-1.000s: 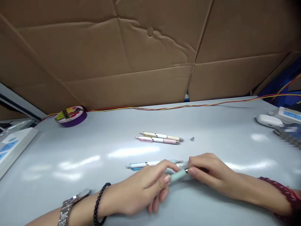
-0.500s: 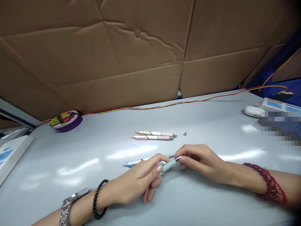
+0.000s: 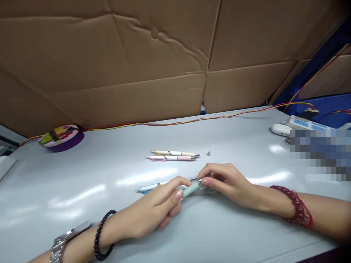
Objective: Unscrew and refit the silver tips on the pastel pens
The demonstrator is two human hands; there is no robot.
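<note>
My left hand point(image 3: 159, 210) is closed around a pen with a pale green grip point(image 3: 191, 190), its front end pointing right toward my other hand. At that end, the thumb and fingertips of my right hand point(image 3: 229, 184) pinch a thin silvery pen refill point(image 3: 200, 181), of which only a short bit shows. Behind my left fingers lies a blue pen point(image 3: 149, 188), partly covered by the hand. Farther back, a yellow pen point(image 3: 175, 153) and a pink pen point(image 3: 171, 158) lie side by side. Just right of them is a small grey metal pen tip point(image 3: 208, 153).
A round purple box point(image 3: 67, 144) stands at the back left. Red and yellow wires point(image 3: 170, 123) run along the table's back edge, before a cardboard wall point(image 3: 131, 91). At the right are a white rounded case point(image 3: 281, 130) and a white power strip point(image 3: 309, 123).
The view has turned slightly right, so everything sits farther left. My right fingers have come closer to the green grip, and less of the refill shows between them.
</note>
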